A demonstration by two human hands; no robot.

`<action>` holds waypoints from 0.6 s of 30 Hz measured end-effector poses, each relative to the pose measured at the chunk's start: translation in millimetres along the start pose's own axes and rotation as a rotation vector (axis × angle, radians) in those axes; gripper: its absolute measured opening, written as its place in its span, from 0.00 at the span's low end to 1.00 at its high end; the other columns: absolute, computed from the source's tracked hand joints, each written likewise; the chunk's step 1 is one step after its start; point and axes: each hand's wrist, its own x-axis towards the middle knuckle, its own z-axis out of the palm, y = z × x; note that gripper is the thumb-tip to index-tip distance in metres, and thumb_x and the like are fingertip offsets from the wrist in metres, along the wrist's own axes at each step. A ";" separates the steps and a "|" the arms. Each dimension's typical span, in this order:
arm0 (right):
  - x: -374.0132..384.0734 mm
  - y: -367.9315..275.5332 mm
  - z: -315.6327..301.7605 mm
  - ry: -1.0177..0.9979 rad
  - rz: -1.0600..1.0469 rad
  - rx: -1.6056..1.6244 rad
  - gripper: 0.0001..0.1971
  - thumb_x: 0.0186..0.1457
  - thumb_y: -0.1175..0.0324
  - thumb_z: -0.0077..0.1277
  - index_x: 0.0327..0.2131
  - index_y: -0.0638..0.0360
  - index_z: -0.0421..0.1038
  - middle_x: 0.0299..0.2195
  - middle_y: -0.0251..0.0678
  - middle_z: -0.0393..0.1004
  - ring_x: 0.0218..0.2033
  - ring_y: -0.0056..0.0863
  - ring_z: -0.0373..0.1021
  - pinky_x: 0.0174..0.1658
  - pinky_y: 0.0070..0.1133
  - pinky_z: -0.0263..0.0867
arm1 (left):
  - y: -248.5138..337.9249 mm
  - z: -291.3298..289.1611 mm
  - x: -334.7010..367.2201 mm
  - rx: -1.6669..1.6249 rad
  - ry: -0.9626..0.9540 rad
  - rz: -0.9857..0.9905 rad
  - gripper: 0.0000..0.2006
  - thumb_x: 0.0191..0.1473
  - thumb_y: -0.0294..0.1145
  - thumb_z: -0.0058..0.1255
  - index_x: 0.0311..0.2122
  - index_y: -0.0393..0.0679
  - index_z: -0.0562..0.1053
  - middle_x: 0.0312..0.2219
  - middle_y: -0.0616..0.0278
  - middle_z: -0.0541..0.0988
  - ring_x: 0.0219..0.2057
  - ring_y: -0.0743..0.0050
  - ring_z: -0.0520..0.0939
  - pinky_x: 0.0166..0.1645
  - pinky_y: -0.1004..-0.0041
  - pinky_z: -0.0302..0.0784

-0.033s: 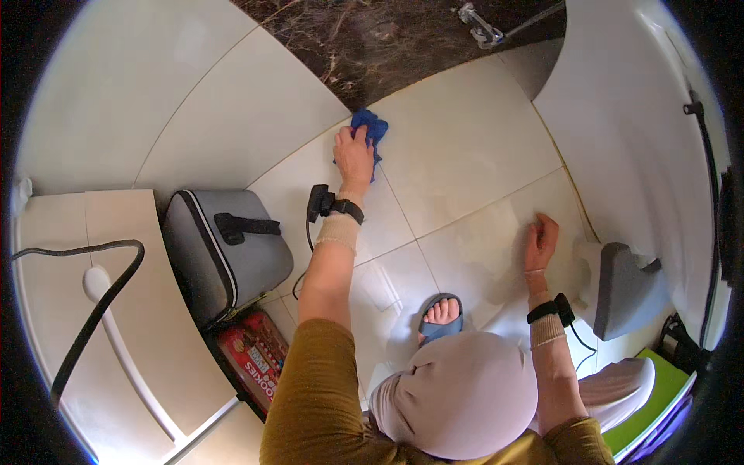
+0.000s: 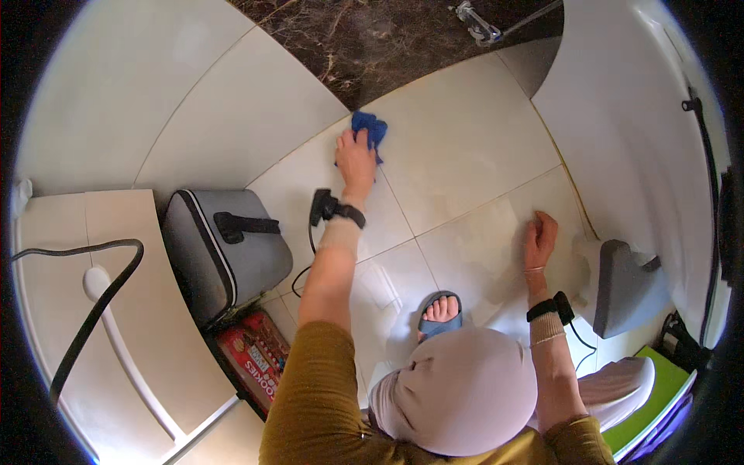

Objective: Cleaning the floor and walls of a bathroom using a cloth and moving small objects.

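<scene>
In the head view, the left hand (image 2: 356, 159) reaches far forward over the tiled floor (image 2: 457, 147) and lies on a blue cloth (image 2: 372, 128). Its fingers are bent over the bunched cloth, grasping it against the floor. The cloth sits just short of the corner where the white wall (image 2: 248, 101) meets the dark marbled panel (image 2: 372, 46). Most of what shows lies ahead of the fingertips and to their right; part is hidden under the palm. Its longer way seems to run away from the person, roughly in line with the left forearm, though the folds make that loose.

The right hand (image 2: 542, 242) is much farther off, well to the right and nearer the body. It holds nothing, its fingers loosely curled; whether they touch the floor, I cannot tell. The grey block (image 2: 620, 291) stands to its right. The sandal (image 2: 442, 327) lies between the two forearms, and the grey bag (image 2: 260, 267) is left of the left forearm.
</scene>
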 end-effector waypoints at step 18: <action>21.5 -72.0 45.2 -0.171 -0.032 0.083 0.10 0.48 0.75 0.43 0.37 0.63 0.67 0.37 0.45 0.65 0.39 0.42 0.63 0.44 0.29 0.62 | 11.7 9.9 -0.8 0.035 -0.230 0.008 0.14 0.42 0.27 0.52 0.38 0.42 0.68 0.35 0.52 0.69 0.37 0.54 0.71 0.36 0.57 0.69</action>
